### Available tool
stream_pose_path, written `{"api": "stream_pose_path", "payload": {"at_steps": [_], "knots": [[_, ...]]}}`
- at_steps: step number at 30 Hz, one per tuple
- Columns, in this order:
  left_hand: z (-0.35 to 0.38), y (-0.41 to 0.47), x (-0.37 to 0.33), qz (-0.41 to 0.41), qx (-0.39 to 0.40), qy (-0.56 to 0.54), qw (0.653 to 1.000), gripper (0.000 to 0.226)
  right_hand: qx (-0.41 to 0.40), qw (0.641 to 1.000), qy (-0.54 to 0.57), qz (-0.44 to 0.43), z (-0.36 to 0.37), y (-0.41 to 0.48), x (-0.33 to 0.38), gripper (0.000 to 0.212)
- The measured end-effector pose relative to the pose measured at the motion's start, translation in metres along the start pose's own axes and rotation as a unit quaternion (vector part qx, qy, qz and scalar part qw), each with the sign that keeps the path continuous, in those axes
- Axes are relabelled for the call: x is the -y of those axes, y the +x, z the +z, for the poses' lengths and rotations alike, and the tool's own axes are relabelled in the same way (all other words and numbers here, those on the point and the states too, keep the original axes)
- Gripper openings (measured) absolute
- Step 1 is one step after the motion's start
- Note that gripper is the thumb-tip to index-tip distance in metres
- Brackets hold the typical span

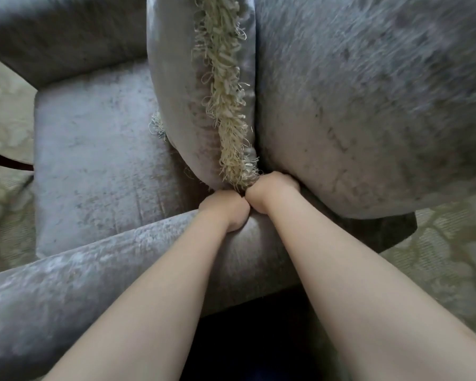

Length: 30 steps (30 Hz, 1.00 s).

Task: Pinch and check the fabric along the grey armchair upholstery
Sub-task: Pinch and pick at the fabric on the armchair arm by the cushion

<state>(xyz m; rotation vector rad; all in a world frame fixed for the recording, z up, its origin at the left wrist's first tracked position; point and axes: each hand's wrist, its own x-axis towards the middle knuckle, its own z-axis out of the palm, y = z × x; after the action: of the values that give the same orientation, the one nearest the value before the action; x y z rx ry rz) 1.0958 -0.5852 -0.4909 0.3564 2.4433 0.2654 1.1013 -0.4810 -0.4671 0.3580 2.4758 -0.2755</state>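
Fingers [287,180] of both hands curl down out of sight into the crease at the frame's centre, so whether they pinch fabric cannot be told. The left hand [226,210] sits on the near armrest [107,279] of the grey armchair [94,160], touching the right hand [270,191], which tucks under the back cushion [355,119]. A grey pillow [173,92] with cream fringe [223,92] stands above them. Patterned carpet [451,257] lies at lower right.

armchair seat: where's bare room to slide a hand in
Bare: the seat cushion in front of the fringed pillow, between far armrest and near armrest. Crowded: where pillow, backrest and near armrest meet; left hand and right hand sit there.
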Motion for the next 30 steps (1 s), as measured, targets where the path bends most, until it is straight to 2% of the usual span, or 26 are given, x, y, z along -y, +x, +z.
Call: {"api": "stream_pose_path", "payload": {"at_steps": [5,10,15,16,18,21,22,24,26,28,30], "knots": [[0.006,-0.003,0.002,-0.011,0.006,0.024,1.000,0.033,0.040,0.998,0.022,0.031,0.001,0.002,0.004,0.042],[0.009,-0.001,0.004,0.009,-0.018,0.032,0.999,0.034,0.104,0.993,-0.043,0.040,-0.009,0.014,0.015,0.044],[0.010,-0.001,0.005,-0.006,-0.028,-0.013,1.000,0.035,0.123,0.990,-0.064,0.017,-0.010,0.020,0.019,0.040],[0.010,-0.001,0.005,-0.007,-0.030,-0.016,0.999,0.035,0.108,0.992,-0.067,0.010,-0.006,0.018,0.016,0.038],[0.009,-0.003,0.004,0.006,-0.040,-0.008,0.999,0.036,0.028,0.998,-0.052,-0.013,0.005,0.007,0.006,0.033],[0.003,-0.012,0.013,0.032,-0.051,-0.022,0.998,0.044,-0.093,0.995,0.029,-0.013,0.014,-0.014,-0.006,0.030],[0.000,-0.014,0.022,0.023,-0.054,-0.035,0.998,0.046,-0.108,0.994,0.036,0.001,0.012,-0.020,-0.004,0.027],[-0.009,-0.019,0.054,-0.026,-0.055,-0.050,0.997,0.050,-0.098,0.994,-0.025,0.027,0.009,-0.029,0.008,0.029],[-0.015,-0.026,0.103,-0.074,-0.048,-0.033,0.996,0.050,-0.053,0.991,-0.112,0.049,0.006,-0.037,0.031,0.037],[-0.024,-0.037,0.160,-0.125,-0.028,-0.013,0.992,0.050,-0.009,0.988,-0.138,0.068,0.001,-0.043,0.066,0.040],[-0.033,-0.053,0.221,-0.184,-0.008,0.012,0.983,0.052,0.015,0.987,-0.149,0.052,-0.006,-0.045,0.112,0.035]]}}
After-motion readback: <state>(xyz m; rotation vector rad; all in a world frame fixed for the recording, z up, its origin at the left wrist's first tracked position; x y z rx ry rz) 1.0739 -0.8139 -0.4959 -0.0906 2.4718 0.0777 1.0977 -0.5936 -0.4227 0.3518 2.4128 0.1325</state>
